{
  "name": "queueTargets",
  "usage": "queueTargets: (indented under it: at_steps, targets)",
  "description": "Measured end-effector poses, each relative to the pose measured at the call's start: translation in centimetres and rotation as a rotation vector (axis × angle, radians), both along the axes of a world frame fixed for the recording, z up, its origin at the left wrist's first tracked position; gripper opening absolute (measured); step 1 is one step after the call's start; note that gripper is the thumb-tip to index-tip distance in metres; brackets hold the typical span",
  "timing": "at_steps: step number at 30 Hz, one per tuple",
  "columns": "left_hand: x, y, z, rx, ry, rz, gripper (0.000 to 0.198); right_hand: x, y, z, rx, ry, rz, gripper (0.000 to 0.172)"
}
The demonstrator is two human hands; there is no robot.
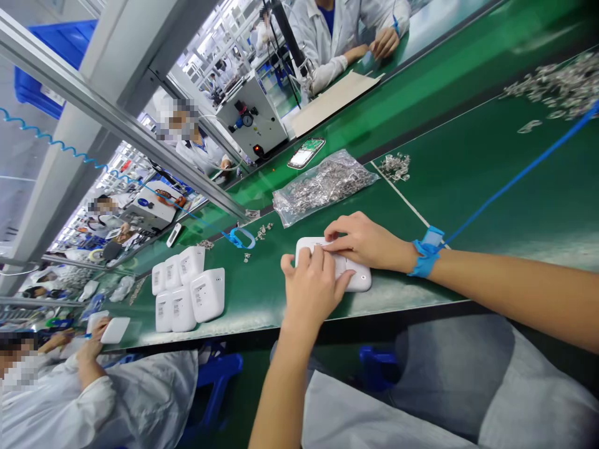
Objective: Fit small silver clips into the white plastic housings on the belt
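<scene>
A white plastic housing (362, 280) with rounded corners lies on the green workbench in front of me. My left hand (309, 284) is closed on it, with fingers over its near side and the thumb at the right. My right hand (362, 240) rests on the housing's far side, its fingers bent and pressed together at the surface. Whatever is under those fingertips is hidden. A blue wrist strap (425, 254) circles my right wrist. Just beyond my hands lies a clear bag of small metal parts (327, 184).
White housings (189, 293) stand in two rows to the left. Loose metal parts lie in a small pile (395, 167) and a larger heap (561, 84). An unworn blue strap (242, 237) and an open device (306, 153) lie beyond. A co-worker's hands (384, 42) are across the bench.
</scene>
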State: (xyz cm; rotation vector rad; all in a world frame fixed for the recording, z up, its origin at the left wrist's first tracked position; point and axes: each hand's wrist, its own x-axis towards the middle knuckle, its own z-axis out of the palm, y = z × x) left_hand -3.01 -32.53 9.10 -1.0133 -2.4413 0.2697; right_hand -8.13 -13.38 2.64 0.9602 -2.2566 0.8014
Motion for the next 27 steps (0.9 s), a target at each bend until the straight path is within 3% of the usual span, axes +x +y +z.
queueTargets:
  at_steps: [5, 27]
  targets:
    - [-0.9, -1.8, 0.7, -0.052, 0.040, -0.111, 0.033, 0.1, -0.1, 0.1, -0.012, -0.018, -0.017, 0.025]
    - [-0.6, -2.3, -0.8, -0.034, 0.066, -0.120, 0.040, 0.2, -0.2, -0.4, -0.116, -0.070, 0.018, 0.027]
